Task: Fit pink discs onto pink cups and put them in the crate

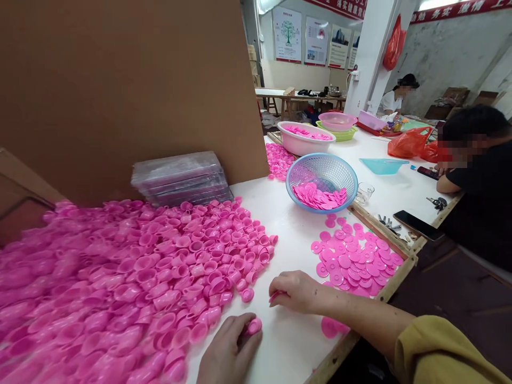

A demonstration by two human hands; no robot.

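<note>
My left hand [232, 346] is closed around a small pink toy cup [254, 326] just above the white tabletop. Close by on the right, my right hand [294, 292] pinches a pink disc [277, 295], seen mostly edge-on between the fingers. A large heap of pink toy cups [164, 277] spreads over the table to the left of both hands. Flat round pink discs [352, 256], like small saucers, lie scattered to the right, partly behind my right forearm.
A blue basket [294, 194] of pink discs stands beyond the hands, beside a glass mug [365, 193]. Stacked clear plastic packs [180, 176] lean near a tall cardboard sheet [160, 90]. A wooden edge strip [386, 232], phone [418, 224] and seated person [480, 186] are to the right.
</note>
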